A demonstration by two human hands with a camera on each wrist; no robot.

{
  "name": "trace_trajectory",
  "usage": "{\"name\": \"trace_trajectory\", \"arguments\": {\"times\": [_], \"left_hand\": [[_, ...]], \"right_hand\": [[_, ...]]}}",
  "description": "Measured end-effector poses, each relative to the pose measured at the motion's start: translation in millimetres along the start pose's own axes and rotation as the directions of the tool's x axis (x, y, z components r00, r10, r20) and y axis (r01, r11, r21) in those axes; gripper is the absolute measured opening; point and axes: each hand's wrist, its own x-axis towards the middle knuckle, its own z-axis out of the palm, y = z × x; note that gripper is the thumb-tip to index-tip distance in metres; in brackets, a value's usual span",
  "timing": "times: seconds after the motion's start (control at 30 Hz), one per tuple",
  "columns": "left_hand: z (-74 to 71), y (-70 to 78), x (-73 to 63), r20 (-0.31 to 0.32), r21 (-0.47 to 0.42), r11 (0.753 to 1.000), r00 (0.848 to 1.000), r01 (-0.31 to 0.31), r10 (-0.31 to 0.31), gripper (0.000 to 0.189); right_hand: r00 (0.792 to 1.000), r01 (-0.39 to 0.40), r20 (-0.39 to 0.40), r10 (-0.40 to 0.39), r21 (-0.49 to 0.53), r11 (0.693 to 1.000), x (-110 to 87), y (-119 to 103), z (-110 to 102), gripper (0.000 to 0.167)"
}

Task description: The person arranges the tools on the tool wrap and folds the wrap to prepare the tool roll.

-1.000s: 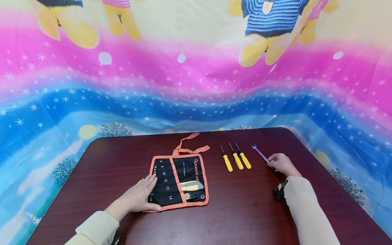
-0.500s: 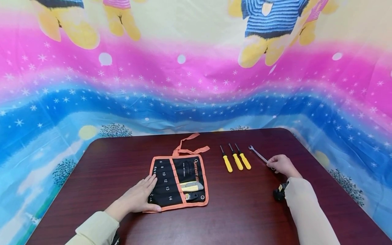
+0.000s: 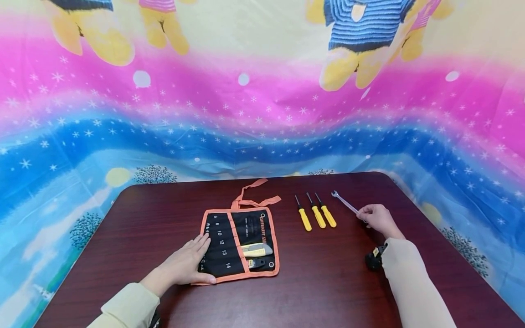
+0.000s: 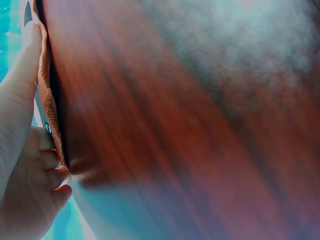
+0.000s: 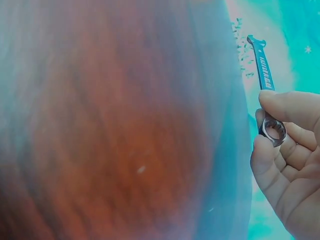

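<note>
In the head view, my right hand pinches a combination wrench near its ring end. The right wrist view shows the ring of the wrench between thumb and fingers, its open end pointing away. My left hand rests with straight fingers on the left part of a black tool pouch with orange trim. A yellow-and-grey utility knife and a black item with a yellow label sit in its lower right pockets. In the left wrist view, the pouch's orange edge lies by the left hand.
Three yellow-handled screwdrivers lie side by side between the pouch and the wrench. Orange ties stretch from the pouch's far edge. The dark red table meets a printed cloth backdrop behind it.
The right hand has turned the wrench slightly, its open end swinging left and a little away. Pouch, screwdrivers and left hand have stayed in place.
</note>
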Motion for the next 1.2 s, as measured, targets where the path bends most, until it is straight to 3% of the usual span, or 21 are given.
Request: {"name": "trace_trajectory", "arguments": {"times": [0.37,0.67,1.2], "left_hand": [[-0.2,-1.1,0.5,-0.005,-0.005,1.0,1.0,-0.011,0.011,0.111],[0.0,-1.7,1.0,-0.005,-0.003,1.0,1.0,-0.017,0.017,0.112],[0.7,-2.8,1.5,-0.01,0.01,1.0,1.0,-0.017,0.017,0.113]], "right_hand": [[0.999,0.026,-0.035,-0.026,-0.004,1.0,6.3,-28,1,0.025],[0.997,0.074,-0.006,-0.074,0.032,0.997,7.3,-52,5,0.031],[0.985,0.168,0.016,-0.169,0.039,0.985,2.9,-107,20,0.02]]}}
